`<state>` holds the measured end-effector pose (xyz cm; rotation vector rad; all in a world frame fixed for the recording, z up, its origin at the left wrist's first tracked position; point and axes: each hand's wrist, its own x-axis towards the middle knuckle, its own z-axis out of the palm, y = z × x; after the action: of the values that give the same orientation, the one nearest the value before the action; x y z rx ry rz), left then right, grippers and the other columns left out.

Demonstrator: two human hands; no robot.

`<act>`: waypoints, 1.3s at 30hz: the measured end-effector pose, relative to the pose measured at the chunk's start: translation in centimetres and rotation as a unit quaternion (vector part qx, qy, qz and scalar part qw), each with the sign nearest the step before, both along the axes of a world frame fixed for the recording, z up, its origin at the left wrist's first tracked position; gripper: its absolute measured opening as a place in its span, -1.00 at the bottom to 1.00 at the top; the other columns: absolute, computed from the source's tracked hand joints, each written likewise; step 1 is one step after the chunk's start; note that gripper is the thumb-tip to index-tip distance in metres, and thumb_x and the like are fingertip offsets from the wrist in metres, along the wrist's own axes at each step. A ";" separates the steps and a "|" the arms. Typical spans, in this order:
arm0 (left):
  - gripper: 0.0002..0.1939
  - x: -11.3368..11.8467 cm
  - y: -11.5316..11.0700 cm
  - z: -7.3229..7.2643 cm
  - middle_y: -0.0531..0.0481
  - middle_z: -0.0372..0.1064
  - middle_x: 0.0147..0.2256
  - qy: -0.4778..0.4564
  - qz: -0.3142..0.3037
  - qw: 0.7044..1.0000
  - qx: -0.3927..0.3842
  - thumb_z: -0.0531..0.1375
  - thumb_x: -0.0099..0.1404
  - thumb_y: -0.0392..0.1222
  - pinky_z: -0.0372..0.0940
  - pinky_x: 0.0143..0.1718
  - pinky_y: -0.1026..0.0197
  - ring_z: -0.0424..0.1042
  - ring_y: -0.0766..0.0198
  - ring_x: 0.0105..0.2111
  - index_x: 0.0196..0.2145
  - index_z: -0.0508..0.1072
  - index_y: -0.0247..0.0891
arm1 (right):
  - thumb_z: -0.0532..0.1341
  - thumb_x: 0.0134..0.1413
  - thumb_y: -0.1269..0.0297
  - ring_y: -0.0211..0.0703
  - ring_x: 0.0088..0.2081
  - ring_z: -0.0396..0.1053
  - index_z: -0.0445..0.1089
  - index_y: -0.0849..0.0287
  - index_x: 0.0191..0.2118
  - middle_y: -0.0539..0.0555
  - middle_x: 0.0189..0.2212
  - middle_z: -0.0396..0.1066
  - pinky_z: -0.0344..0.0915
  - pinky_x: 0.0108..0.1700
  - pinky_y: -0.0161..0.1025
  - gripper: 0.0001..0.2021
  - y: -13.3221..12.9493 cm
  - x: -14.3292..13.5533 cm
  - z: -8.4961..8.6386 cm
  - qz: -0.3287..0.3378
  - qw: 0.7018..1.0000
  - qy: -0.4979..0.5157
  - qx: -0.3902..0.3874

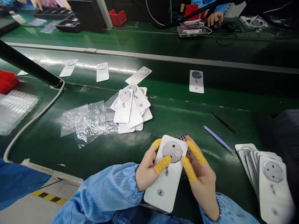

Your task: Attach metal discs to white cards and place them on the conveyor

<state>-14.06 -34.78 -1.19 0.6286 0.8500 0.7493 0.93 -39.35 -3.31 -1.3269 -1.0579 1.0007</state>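
A white phone back cover [158, 193] with a grey octagonal camera plate is tilted up in front of me. My left hand [149, 169] grips its left side, the thumb pressed flat beside the camera plate. At the upper right edge, my right hand [202, 174] pinches the same cover between thumb and fingers. Yellow finger cots cover the visible thumbs and several fingertips. A sheet with rows of small black dots [182, 137] peeks out behind the cover, mostly hidden. Whether my right fingers also hold that sheet I cannot tell.
Loose covers lie in a pile [123, 109] by clear bubble bags [91, 124]. A fanned stack of covers [272, 189] is at right, near purple tweezers [219, 140] and black tweezers [224, 122]. Single covers lie along the strip behind. A co-worker's hand [213, 18] shows across the bench.
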 end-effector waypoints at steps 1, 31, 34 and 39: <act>-0.47 0.0 0.0 0.2 -0.08 0.48 -0.23 -0.008 0.001 1.000 -0.001 0.30 0.18 -0.10 0.40 -0.43 0.31 0.47 0.31 -0.43 0.04 0.21 -0.24 | 0.18 0.16 0.41 -0.08 0.17 0.23 0.26 -0.06 0.15 0.03 0.18 0.23 0.30 0.15 -0.15 -0.56 0.2 0.0 0.0 0.006 1.000 0.020 -0.001; -0.51 -0.7 1.5 -0.2 -0.09 0.47 -0.45 0.055 -0.070 0.996 0.001 0.42 -0.06 -0.01 0.37 -0.53 0.32 0.43 0.32 -0.55 -0.28 0.46 -0.42 | 0.31 -0.01 0.46 -0.03 -0.17 0.51 0.44 0.04 -0.02 0.09 -0.07 0.47 0.49 -0.10 -0.16 -0.61 0.2 0.1 -0.6 -0.020 0.998 0.038 0.039; -0.49 -0.5 1.4 -0.6 -0.10 0.48 -0.47 0.070 -0.050 0.996 0.003 0.44 -0.09 0.01 0.36 -0.53 0.31 0.43 0.31 -0.56 -0.30 0.47 -0.44 | 0.31 0.00 0.43 -0.03 -0.15 0.51 0.41 0.05 0.01 0.10 -0.06 0.46 0.49 -0.09 -0.15 -0.59 0.4 0.0 -1.0 -0.012 0.999 0.034 0.028; -0.52 -0.7 1.5 -1.1 -0.12 0.52 -0.38 0.036 -0.057 0.997 0.033 0.42 -0.04 -0.04 0.41 -0.44 0.25 0.50 0.23 -0.47 -0.24 0.46 -0.40 | 0.27 0.06 0.41 -0.04 -0.09 0.48 0.36 0.06 0.07 0.11 -0.03 0.45 0.49 -0.06 -0.13 -0.59 0.9 0.3 -0.7 0.017 0.998 -0.002 0.060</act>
<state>-14.73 -33.29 -2.31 0.7610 0.8507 0.6570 1.25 -38.44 -4.06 -1.2169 -1.1306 0.9448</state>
